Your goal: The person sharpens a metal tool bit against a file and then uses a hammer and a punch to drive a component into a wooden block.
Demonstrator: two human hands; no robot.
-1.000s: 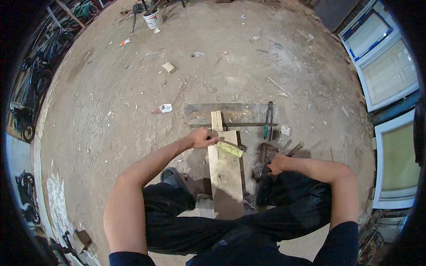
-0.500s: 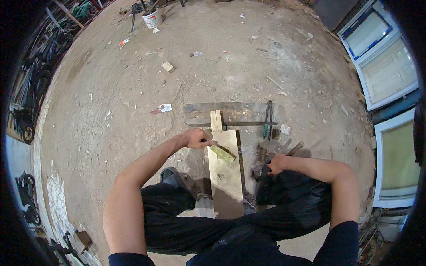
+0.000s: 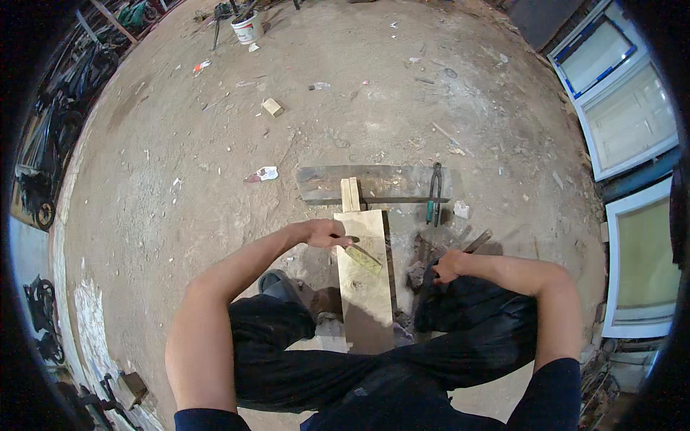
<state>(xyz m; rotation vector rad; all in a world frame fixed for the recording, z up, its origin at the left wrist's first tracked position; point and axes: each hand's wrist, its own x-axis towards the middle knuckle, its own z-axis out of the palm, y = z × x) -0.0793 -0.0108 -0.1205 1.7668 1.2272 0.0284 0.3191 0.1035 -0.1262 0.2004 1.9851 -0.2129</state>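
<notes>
My left hand (image 3: 325, 233) is closed on a flat yellow-green tool (image 3: 364, 258), perhaps a brush; blur hides its exact kind. The tool is tilted over a pale wooden board (image 3: 366, 302) lying lengthwise between my legs, and I cannot tell whether they touch. Two narrow wood strips (image 3: 350, 195) are at the board's far end, over a weathered grey plank (image 3: 323, 184) set crosswise. By my right knee, my right hand (image 3: 448, 266) has curled fingers; what they grip is hidden against the dark trousers. A stick-like wooden piece (image 3: 479, 241) lies just beyond it.
Long pincers (image 3: 435, 194) with a green grip lie at the grey plank's right end. A small wood block (image 3: 272, 107) and a white bucket (image 3: 246, 29) are farther off. White-framed panels (image 3: 640, 258) line the right side; motorcycles (image 3: 61, 136) stand at the left.
My left hand has shifted slightly right and nearer to me, and the yellow-green tool has turned to show a narrower side. My right hand keeps its place.
</notes>
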